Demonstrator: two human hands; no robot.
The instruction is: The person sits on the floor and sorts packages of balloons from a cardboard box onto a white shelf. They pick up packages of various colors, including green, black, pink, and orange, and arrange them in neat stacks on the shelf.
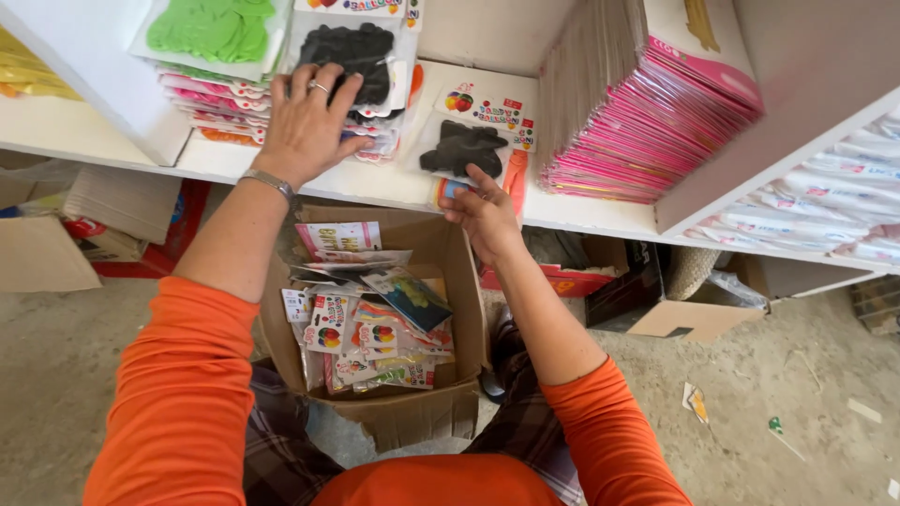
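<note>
A white shelf [394,187] carries stacked balloon packets. The black-balloon packet [464,145] lies at its front edge, pinched by the right hand [483,215]; at nine o'clock, the left hand [305,117] is spread flat on a leaning stack [375,136], which could be tipped into the cardboard box [459,281] at six o'clock.

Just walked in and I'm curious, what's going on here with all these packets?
A person in orange sleeves stands at a white shelf over an open cardboard box full of flat, colourful balloon packets. The left hand, with a ring and a wristband, rests flat on a leaning stack of packets, its fingers touching one with black balloons. The right hand is at the shelf edge, fingertips at another black balloon packet lying on the shelf. A thick row of pink packets stands further right.
</note>
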